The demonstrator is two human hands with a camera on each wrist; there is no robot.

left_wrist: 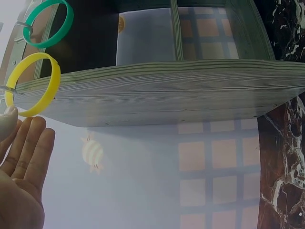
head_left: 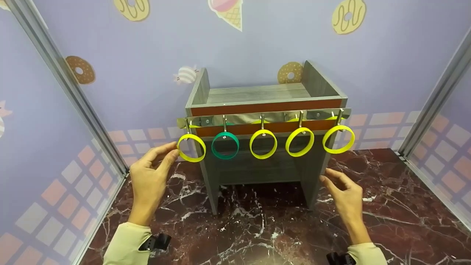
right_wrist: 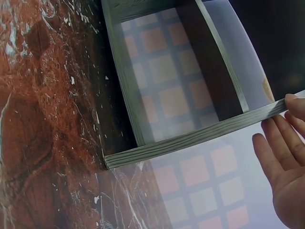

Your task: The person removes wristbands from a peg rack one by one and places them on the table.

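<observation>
At the far left of a metal hook rail (head_left: 243, 118) hangs a yellow ring (head_left: 191, 160). My left hand (head_left: 149, 180) has its thumb and forefinger at that ring's left edge, pinching it; in the left wrist view the other fingers extend below the yellow ring (left_wrist: 55, 86). Beside it a green ring (head_left: 225, 158) hangs from its own hook, followed by several more yellow rings, the last one (head_left: 339, 151) at the right end. Lower down, my right hand (head_left: 346, 195) grips the front edge of the grey wooden shelf's right side panel (right_wrist: 205, 133), thumb on one face, fingers on the other.
The shelf unit (head_left: 257, 92) stands upright on a dark red marbled surface (head_left: 250, 235), its hooks projecting forward. Behind it rises a lilac wall (head_left: 147, 73) with printed sweets. Metal posts (head_left: 70, 73) edge the space at both sides.
</observation>
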